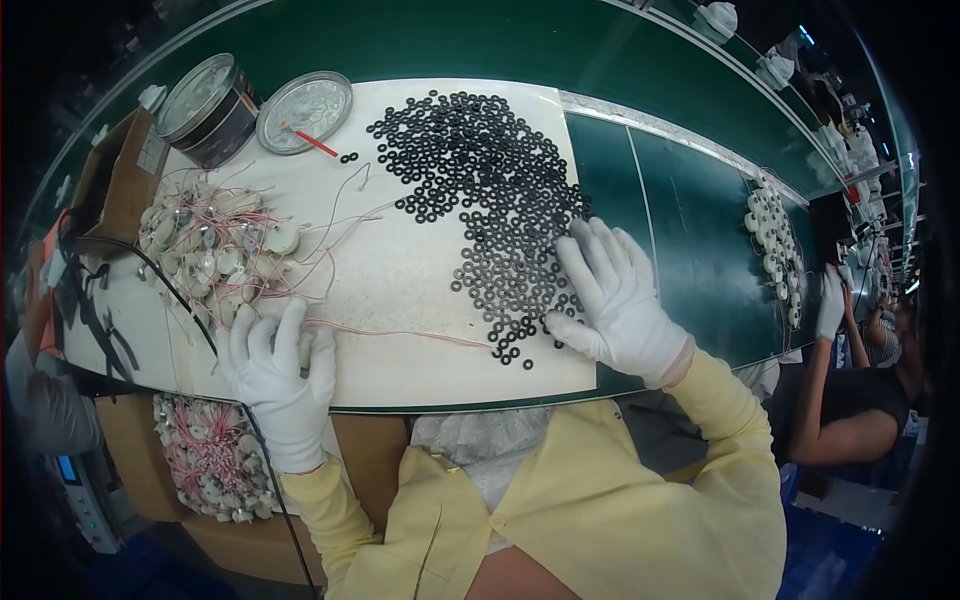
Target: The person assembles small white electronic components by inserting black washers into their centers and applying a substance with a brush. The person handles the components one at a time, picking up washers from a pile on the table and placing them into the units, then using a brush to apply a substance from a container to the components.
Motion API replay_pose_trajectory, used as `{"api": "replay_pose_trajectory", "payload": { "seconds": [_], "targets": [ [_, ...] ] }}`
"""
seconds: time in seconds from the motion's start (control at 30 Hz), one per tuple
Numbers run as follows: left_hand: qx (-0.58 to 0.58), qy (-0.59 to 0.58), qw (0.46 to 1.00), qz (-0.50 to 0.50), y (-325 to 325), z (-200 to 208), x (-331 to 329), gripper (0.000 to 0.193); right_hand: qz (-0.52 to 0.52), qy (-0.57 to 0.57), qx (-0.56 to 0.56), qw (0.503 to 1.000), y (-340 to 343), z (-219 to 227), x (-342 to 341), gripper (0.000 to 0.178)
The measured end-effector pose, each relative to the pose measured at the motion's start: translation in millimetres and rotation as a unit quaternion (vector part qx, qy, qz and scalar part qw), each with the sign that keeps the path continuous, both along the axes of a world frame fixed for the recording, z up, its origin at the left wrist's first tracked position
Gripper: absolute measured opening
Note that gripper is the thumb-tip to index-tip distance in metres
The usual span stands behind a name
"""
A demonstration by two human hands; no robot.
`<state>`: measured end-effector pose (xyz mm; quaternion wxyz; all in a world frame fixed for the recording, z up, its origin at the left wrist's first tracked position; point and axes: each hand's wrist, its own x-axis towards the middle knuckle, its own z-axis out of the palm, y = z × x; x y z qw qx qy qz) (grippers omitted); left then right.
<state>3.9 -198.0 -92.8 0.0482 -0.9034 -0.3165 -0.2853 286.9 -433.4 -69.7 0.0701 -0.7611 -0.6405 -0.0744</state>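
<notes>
My left hand (277, 385), in a white glove, is bent with its fingers curled at the near side of a pile of round white parts with pink wires (225, 245). What lies between its thumb and fingers is hidden. From beside those fingers a thin pink wire (400, 332) runs right across the white sheet to the near end of the black rings. My right hand (625, 305), also gloved, is open with fingers spread. Its fingertips touch the right edge of a wide scatter of small black rings (470, 150).
A dark tin (208, 112) and its round lid (305, 110), with a red stick (316, 143) on it, stand at the back left. A black cable (180, 295) crosses the left side. Below the table edge sits a carton of wired parts (215, 450). More white parts (773, 245) lie far right, near another person's arm.
</notes>
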Motion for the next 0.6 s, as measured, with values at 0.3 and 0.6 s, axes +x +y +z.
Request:
{"api": "replay_pose_trajectory", "payload": {
  "seconds": [0.3,0.6],
  "targets": [
    [0.022,0.052,0.998,-0.041,-8,9,3,0.037,-0.004,0.000,-0.019,1.000,-5,-3,0,0.079],
    [0.057,-0.144,0.981,-0.114,-2,0,-15,0.033,-0.018,0.001,-0.018,1.000,-9,-2,9,0.081]
  ]
}}
